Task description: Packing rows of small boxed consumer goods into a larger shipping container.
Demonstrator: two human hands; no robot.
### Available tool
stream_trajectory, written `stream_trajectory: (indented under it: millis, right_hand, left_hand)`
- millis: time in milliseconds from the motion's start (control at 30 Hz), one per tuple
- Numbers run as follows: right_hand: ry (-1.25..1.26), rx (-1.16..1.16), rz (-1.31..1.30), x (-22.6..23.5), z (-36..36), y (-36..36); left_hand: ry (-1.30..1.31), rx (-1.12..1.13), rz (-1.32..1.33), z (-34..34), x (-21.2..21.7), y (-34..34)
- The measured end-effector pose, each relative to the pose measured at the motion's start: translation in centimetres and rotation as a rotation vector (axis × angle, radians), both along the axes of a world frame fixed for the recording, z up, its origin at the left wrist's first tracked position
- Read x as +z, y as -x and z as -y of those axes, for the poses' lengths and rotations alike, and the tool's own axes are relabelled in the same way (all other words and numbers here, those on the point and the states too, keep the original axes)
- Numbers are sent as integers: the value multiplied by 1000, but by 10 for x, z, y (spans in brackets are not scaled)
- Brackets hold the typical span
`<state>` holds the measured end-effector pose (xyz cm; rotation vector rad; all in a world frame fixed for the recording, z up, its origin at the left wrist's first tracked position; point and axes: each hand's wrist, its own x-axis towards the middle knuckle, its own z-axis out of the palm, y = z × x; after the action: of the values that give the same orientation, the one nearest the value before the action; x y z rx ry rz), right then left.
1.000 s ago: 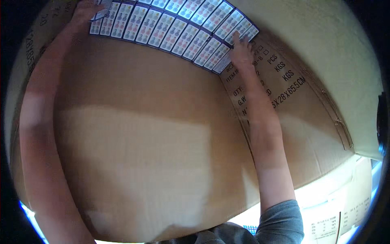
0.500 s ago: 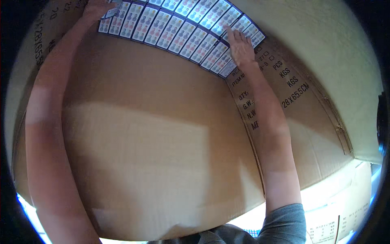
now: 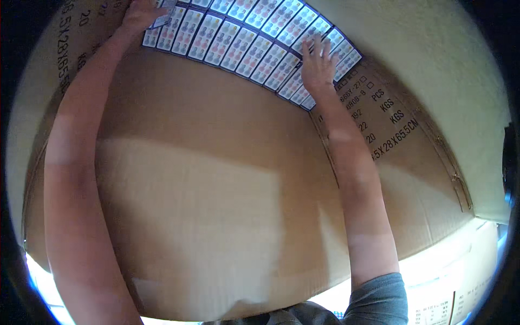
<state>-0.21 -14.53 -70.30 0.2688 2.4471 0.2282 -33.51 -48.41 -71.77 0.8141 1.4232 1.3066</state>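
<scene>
Two long rows of flat, dark-edged packs (image 3: 227,46) with small coloured pictures on white faces run along the far side of a large cardboard carton (image 3: 206,195). At the rows' left end, my left hand (image 3: 142,15) has its fingers closed on a tilted pack (image 3: 164,13); the upper frame edge cuts off part of it. My right hand (image 3: 318,67) is open near the right end, palm down, its slightly spread fingers resting over the packs. Nothing shows in its grip.
Carton side panels with dark print flank the rows, the right panel (image 3: 395,124) creased along its outer edge. A pale, curving surface (image 3: 444,97) rises beyond it. Another printed carton (image 3: 460,287) stands at the lower right, in bright light.
The packs and carton sit slightly further right and lower in the picture. Relative to the packs, my right hand has shifted a little left, with its fingers more spread. My left hand stays at the tilted pack.
</scene>
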Motion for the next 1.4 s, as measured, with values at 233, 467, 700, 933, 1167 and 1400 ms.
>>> stream_trajectory:
  millis: [233, 467, 700, 933, 1167, 1400]
  right_hand:
    - [140, 240, -93, -18, -7, 14]
    - [112, 241, -40, -17, 0, 10]
    - [162, 192, -101, -15, -7, 0]
    - [156, 184, -101, -16, -2, 4]
    - [176, 161, -78, -15, -7, 3]
    - [185, 156, -105, -13, -2, 8]
  left_hand:
    - [-78, 195, -93, 0, -63, 5]
    - [956, 12, -1014, -13, -58, -9]
    - [1030, -87, -926, -51, -12, -42]
    - [1056, 7, -973, -42, -1, -28]
    - [1066, 85, -994, -60, 16, -43]
    - [1075, 60, -921, -55, 18, -28]
